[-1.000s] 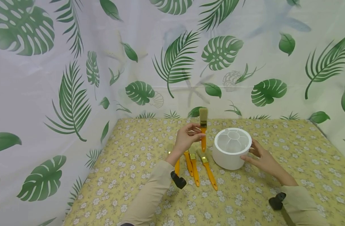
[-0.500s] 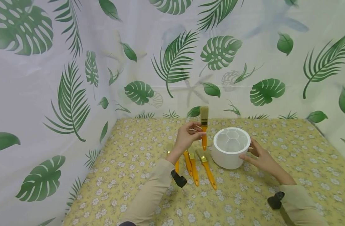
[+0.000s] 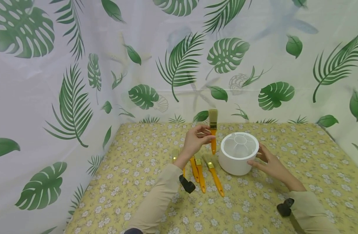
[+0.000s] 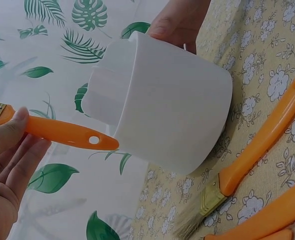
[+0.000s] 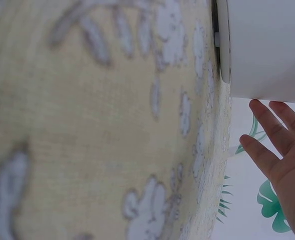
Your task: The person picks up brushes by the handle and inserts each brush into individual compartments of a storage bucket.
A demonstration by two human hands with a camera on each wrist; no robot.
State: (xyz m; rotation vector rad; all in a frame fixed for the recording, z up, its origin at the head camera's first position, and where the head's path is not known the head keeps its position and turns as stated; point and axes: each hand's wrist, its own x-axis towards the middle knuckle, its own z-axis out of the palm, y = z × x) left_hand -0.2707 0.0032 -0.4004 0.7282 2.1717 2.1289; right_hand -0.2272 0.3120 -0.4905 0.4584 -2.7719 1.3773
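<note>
My left hand [image 3: 195, 141] pinches a flat paintbrush [image 3: 213, 140] by its orange handle, bristles up. In the head view the brush is upright just left of a white round container [image 3: 234, 165] with divided compartments inside. In the left wrist view the handle's tip [image 4: 110, 144] overlaps the container's rim. My right hand [image 3: 271, 165] steadies the container's right side, thumb toward the front. In the right wrist view its fingers [image 5: 270, 125] are fairly straight, fingertips right at the white wall. The container stands on the table.
Several more orange-handled paintbrushes lie left of the container, among them one brush nearest it [image 3: 216, 180] and another brush [image 3: 200, 175] beside that. One paintbrush [image 3: 175, 155] is partly hidden behind my left wrist. A floral cloth [image 3: 255, 208] covers the table; a leaf-patterned curtain [image 3: 155, 65] hangs behind.
My left hand has carried the upright paintbrush slightly to the right and up, closer to the container. The right hand and the container have stayed in place.
</note>
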